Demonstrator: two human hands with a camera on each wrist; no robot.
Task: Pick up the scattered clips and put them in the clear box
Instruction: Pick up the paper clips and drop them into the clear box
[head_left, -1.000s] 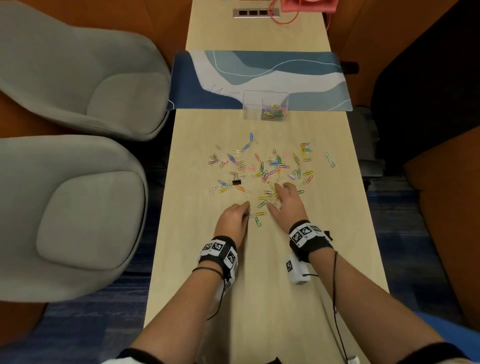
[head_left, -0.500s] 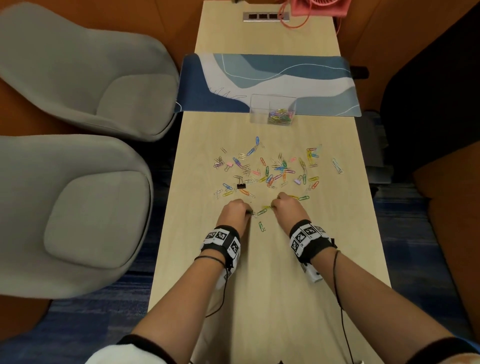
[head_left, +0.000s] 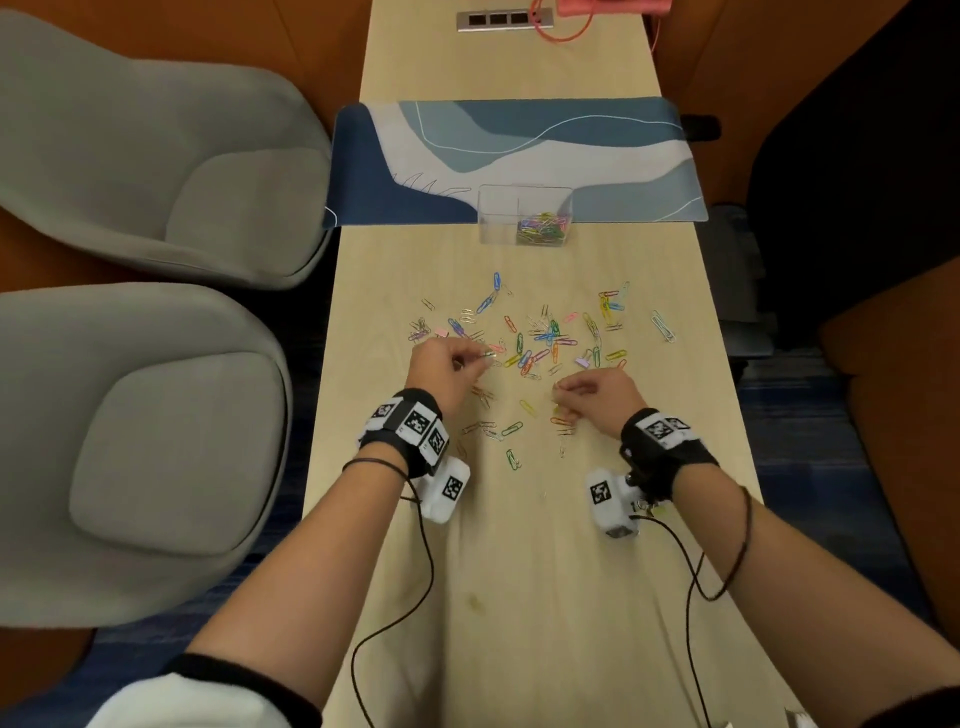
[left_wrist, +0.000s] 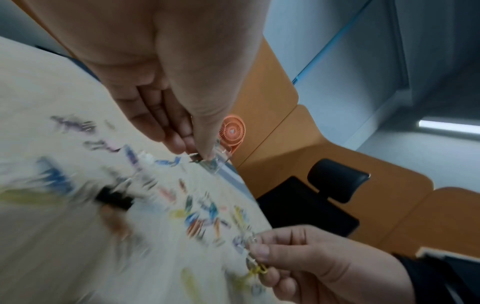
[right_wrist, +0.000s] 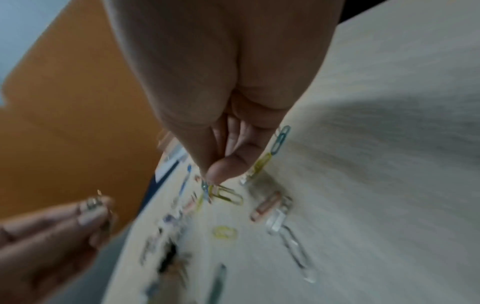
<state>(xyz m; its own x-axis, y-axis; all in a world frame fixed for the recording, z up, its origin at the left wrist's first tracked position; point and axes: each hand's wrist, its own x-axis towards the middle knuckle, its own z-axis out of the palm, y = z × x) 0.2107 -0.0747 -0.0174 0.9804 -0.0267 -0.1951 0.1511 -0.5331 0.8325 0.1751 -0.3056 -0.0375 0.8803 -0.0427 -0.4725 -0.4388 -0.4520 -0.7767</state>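
left hand (head_left: 451, 366) pinches silvery clips (head_left: 488, 355), thumb to fingertips | right hand (head_left: 602, 395) pinches clips (right_wrist: 221, 192), yellow and blue among them | both above desk (head_left: 519, 571) middle | loose clips (head_left: 540, 338) scattered just beyond | box (head_left: 524, 214) at mat (head_left: 519, 150) near edge, clips inside

From my hands forward, the table (head_left: 519, 597) is littered with loose clips (head_left: 540, 338) across its middle, so any low sweep runs into them. Beyond the clips a bare strip of wood leads to the clear box (head_left: 498, 218), whose top is open. Behind it lies only the flat blue mat (head_left: 597, 156). Two grey chairs (head_left: 156, 441) crowd the table's left edge. Near me, my wrist cables (head_left: 415, 597) trail over bare wood.
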